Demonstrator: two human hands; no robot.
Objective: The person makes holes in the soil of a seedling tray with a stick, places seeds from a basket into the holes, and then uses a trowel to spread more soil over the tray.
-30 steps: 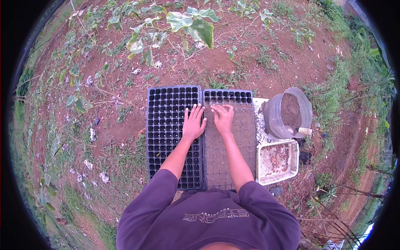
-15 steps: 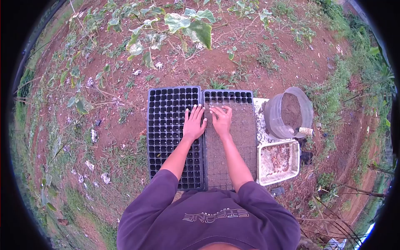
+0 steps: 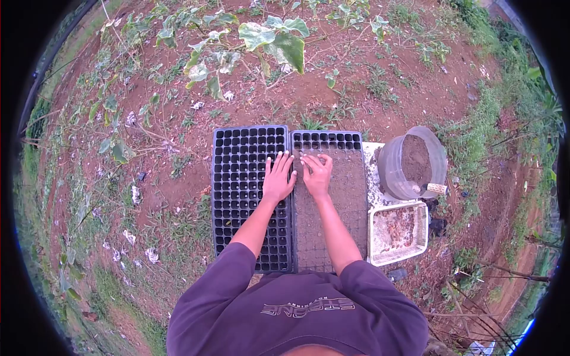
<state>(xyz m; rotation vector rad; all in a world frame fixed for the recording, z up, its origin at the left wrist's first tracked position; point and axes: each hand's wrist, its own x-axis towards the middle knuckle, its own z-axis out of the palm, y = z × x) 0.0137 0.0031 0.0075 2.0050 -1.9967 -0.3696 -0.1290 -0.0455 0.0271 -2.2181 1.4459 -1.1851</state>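
My left hand (image 3: 278, 178) lies with its fingers stretched out over the right side of a black seedling tray (image 3: 237, 178) whose cells hold no soil. Beside it, my right hand (image 3: 317, 177) is over the upper left part of a second seedling tray (image 3: 326, 237), which is covered with brown soil except for its far row of cells. The fingers of the right hand are bent and drawn together at the soil. Anything between those fingertips is too small to make out.
Right of the trays stands a clear round tub (image 3: 389, 169) of soil with a light-coloured piece (image 3: 437, 188) at its rim. Nearer me is a white plastic basket (image 3: 396, 259) holding small reddish-brown bits. A leafy plant (image 3: 288, 50) leans in from the far side.
The view has shifted slightly, so the trays appear a little lower. Both hands stay at nearly the same places, with the right fingers still bent at the soil.
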